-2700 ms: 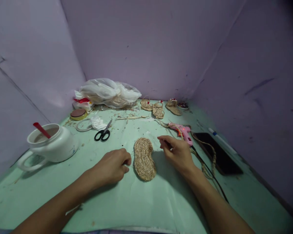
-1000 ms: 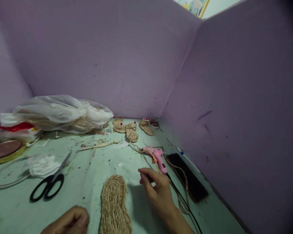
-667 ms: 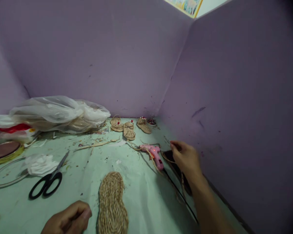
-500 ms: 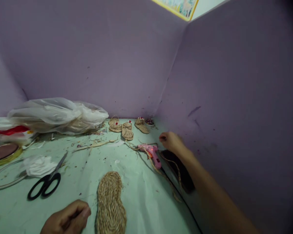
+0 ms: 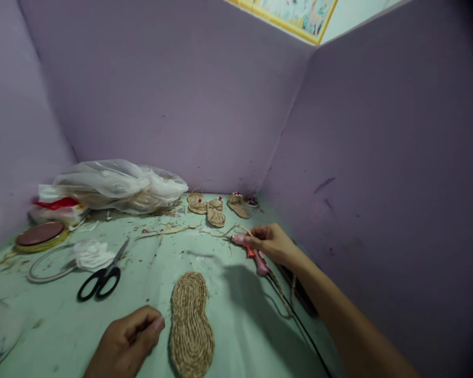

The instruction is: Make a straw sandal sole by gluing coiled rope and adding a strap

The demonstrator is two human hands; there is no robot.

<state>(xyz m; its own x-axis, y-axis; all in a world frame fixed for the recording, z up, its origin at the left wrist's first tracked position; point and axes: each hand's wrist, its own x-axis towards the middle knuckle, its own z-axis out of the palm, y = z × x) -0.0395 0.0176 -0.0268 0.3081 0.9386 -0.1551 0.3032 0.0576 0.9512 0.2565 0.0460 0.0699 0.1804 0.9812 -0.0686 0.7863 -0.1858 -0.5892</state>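
Note:
My right hand (image 5: 266, 241) pinches a braided straw cord (image 5: 238, 228) just over the pink glue gun (image 5: 261, 265), hiding part of the gun's body. The gun lies on the green tabletop, its black cable running toward me. My left hand (image 5: 130, 338) is curled closed at the near edge, with nothing visible in it. Right beside it lies a sole of coiled woven straw (image 5: 192, 325), shaped like a footprint. Black-handled scissors (image 5: 104, 275) rest to the left, blades pointing away.
Small straw slippers with red beads (image 5: 216, 212) sit at the back, near a small bowl of beads (image 5: 251, 200). A plastic bag (image 5: 122, 184) lies against the purple wall. On the left are a round tin (image 5: 41, 234) and a hoop with white cloth (image 5: 92, 255).
My right hand has moved left from beyond the glue gun and lifted the cord that lay across it. My left hand stays curled beside the sole. The view has shifted left.

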